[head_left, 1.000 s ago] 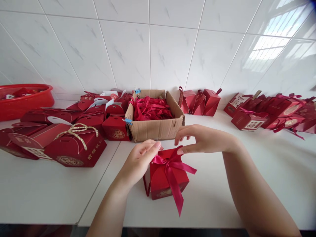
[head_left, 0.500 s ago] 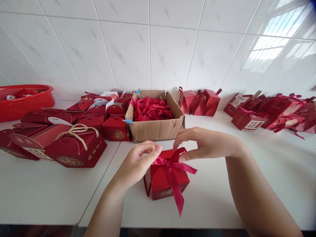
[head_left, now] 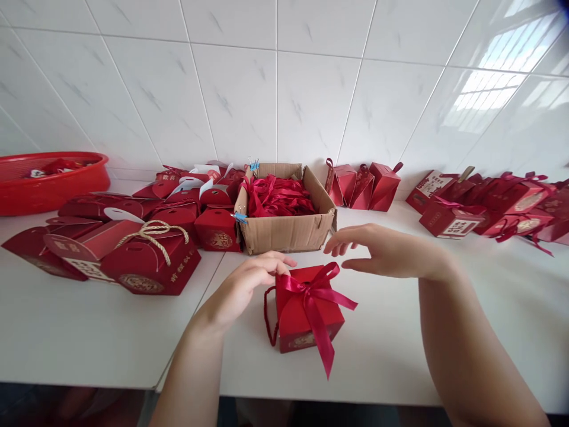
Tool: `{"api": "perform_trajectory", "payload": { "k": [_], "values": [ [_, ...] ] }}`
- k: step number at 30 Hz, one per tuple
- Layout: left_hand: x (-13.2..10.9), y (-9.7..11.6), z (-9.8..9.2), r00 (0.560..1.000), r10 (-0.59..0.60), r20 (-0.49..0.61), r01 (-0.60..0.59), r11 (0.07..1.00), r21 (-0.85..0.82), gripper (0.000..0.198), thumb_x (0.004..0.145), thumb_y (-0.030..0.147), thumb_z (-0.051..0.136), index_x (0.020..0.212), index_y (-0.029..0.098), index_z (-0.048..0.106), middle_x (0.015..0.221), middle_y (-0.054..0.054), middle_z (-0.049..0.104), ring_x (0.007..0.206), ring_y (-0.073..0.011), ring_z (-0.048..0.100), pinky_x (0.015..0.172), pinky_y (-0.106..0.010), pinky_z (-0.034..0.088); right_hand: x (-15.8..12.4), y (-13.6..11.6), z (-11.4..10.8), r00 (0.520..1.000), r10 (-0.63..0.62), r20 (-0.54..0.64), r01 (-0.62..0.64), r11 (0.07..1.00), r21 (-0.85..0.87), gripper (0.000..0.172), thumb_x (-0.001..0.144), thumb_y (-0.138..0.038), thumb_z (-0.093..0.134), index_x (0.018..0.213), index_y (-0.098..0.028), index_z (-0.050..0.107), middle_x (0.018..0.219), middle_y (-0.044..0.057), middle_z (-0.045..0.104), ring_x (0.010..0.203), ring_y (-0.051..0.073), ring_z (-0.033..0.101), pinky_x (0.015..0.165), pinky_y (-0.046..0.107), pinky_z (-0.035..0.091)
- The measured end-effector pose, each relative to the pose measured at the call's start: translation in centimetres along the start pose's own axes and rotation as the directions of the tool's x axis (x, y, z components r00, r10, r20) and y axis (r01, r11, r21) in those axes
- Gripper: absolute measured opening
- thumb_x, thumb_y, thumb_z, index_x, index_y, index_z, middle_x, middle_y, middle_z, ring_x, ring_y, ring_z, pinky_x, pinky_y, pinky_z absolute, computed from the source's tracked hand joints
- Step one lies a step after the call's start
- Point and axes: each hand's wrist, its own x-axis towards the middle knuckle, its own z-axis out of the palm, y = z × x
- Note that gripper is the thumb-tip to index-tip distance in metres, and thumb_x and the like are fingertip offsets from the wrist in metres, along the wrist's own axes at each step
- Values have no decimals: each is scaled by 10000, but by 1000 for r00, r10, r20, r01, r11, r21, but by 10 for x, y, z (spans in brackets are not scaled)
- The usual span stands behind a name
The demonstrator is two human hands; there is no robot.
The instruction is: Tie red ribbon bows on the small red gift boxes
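A red gift box (head_left: 296,311) with a gold emblem low on its front stands on the white table. A crimson ribbon bow (head_left: 316,302) sits on its top, one tail hanging down the front and another reaching right. Beside the box's left face hangs a dark red cord handle (head_left: 269,317). At the upper left corner is my left hand (head_left: 242,287), fingers loosely stretched, their tips at the bow's left loop; whether they touch it I cannot tell. Just right of the bow, my right hand (head_left: 377,252) hovers open and holds nothing.
Behind the gift box is a cardboard box (head_left: 288,234) of crimson ribbons, with blue binder clips (head_left: 240,217). More red boxes (head_left: 153,267) crowd the left, one with a gold cord bow. Other boxes (head_left: 384,187) stand by the tiled wall and far right (head_left: 453,222). A red basin (head_left: 53,184) is far left.
My right hand has come away from the bow's right loop, up and to the right. My left fingers have loosened and straightened at the left loop. The view has shifted slightly.
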Motion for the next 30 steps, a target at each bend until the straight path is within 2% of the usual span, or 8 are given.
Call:
{"api": "perform_trajectory", "payload": {
  "k": [4, 8, 11, 17, 20, 24, 27, 30],
  "values": [
    [-2, 3, 0, 998, -49, 30, 47, 996, 73, 163, 737, 176, 467, 668, 187, 615, 1247, -53, 559, 1088, -272, 543, 921, -364, 395, -12, 18, 12, 972, 132, 192, -137, 990, 14, 726, 719, -326, 696, 1388, -312, 416, 1350, 62, 527, 1213, 282, 504, 985, 429, 433],
    [-2, 0, 5, 999, -18, 42, 16, 998, 59, 127, 781, 195, 518, 714, 182, 624, 1261, -55, 546, 1074, -249, 559, 893, -341, 423, -17, 33, 45, 962, -10, 274, -63, 964, 258, 1167, 617, -387, 802, 1498, -312, 41, 1555, 75, 211, 1405, 279, 240, 1118, 432, 277],
    [0, -4, 8, 998, 24, 58, -25, 1000, 16, 121, 808, 232, 540, 827, 192, 653, 1265, -56, 530, 1085, -231, 556, 830, -293, 455, -13, 39, 79, 976, -123, 181, 31, 896, 443, 1321, 562, -362, 851, 1490, -282, -86, 1550, 118, 208, 1415, 259, 221, 1147, 424, 194],
    [2, -10, 8, 994, 100, 47, -103, 993, 56, 192, 843, 207, 468, 758, 184, 639, 1157, -43, 544, 1059, -211, 541, 823, -280, 439, -1, 39, 123, 984, -164, -68, 165, 698, 697, 1330, 554, -297, 870, 1487, -310, -78, 1540, 124, 224, 1398, 262, 258, 1130, 433, 225],
    [4, -12, 9, 986, 166, 25, -168, 978, 124, 255, 835, 142, 417, 665, 177, 604, 1047, -29, 555, 1021, -198, 533, 845, -293, 407, 0, 38, 127, 982, -169, -85, 176, 652, 737, 1269, 585, -266, 856, 1492, -310, -30, 1521, 112, 270, 1391, 265, 269, 1128, 448, 221],
    [5, -13, 10, 979, 205, 14, -206, 971, 126, 192, 828, 135, 443, 710, 188, 585, 941, -14, 559, 956, -182, 532, 816, -286, 400, -1, 37, 127, 984, -147, -103, 173, 627, 759, 1282, 531, -254, 881, 1493, -322, 36, 1535, 108, 231, 1384, 284, 277, 1121, 453, 235],
    [4, -14, 10, 984, 173, 40, -176, 979, 106, 130, 839, 182, 483, 800, 197, 606, 987, -23, 562, 944, -186, 540, 794, -288, 419, -3, 38, 129, 983, -146, -114, 180, 606, 775, 1255, 540, -237, 877, 1492, -326, 64, 1527, 108, 252, 1370, 286, 307, 1115, 464, 245],
    [3, -16, 9, 976, 211, 58, -215, 972, 91, 118, 834, 213, 543, 903, 205, 638, 1063, -41, 573, 1043, -208, 535, 890, -315, 414, -5, 40, 132, 982, -138, -126, 185, 602, 777, 1205, 542, -227, 873, 1484, -336, 129, 1546, 94, 202, 1379, 291, 286, 1112, 456, 258]
  ]
}}
